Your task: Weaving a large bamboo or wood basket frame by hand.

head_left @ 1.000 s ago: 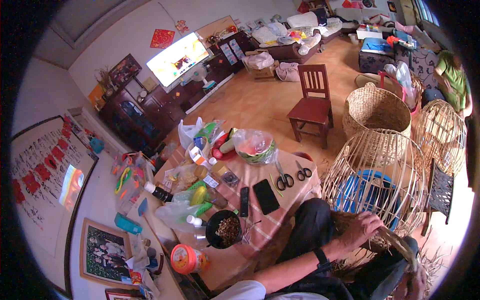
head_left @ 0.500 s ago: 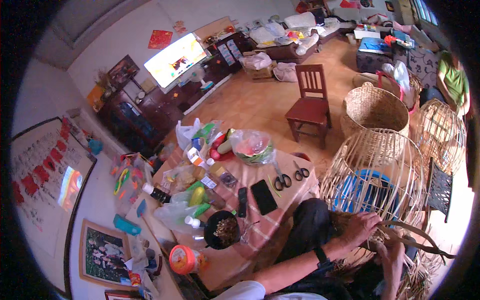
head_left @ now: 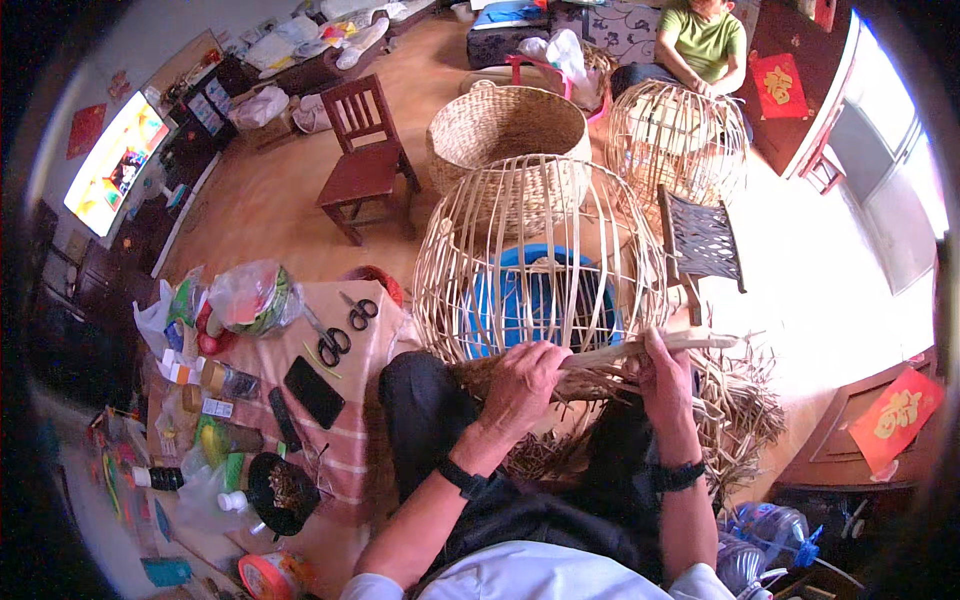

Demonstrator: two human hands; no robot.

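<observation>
A long pale strip (head_left: pixel 608 355) runs across the edge of an open-ribbed woven basket (head_left: pixel 540 225), close in front of my lap. My left hand (head_left: pixel 522 388) is closed at the strip's left end, by the basket's edge. Farther right, my right hand (head_left: pixel 666 378) pinches the strip between thumb and fingers, and its pale end sticks out past the hand. Bare ribs of the basket stand up and away from me. A bunch of dry, frayed strip ends (head_left: pixel 745 400) hangs at the right. Parts of the basket's woven edge are hidden behind my hands.
A blue basin (head_left: pixel 545 300) shows through the ribs. Left stands a table (head_left: pixel 350 440) with scissors (head_left: pixel 331 347), a black tablet (head_left: pixel 314 392) and a bowl (head_left: pixel 283 492). Beyond are a wooden chair (head_left: pixel 372 172), a round woven basket (head_left: pixel 508 130) and a seated person (head_left: pixel 700 45) with another ribbed basket.
My view has swung to the right, so the table and chair now lie farther left. The strip is held straighter between my hands, and my right hand is raised onto it.
</observation>
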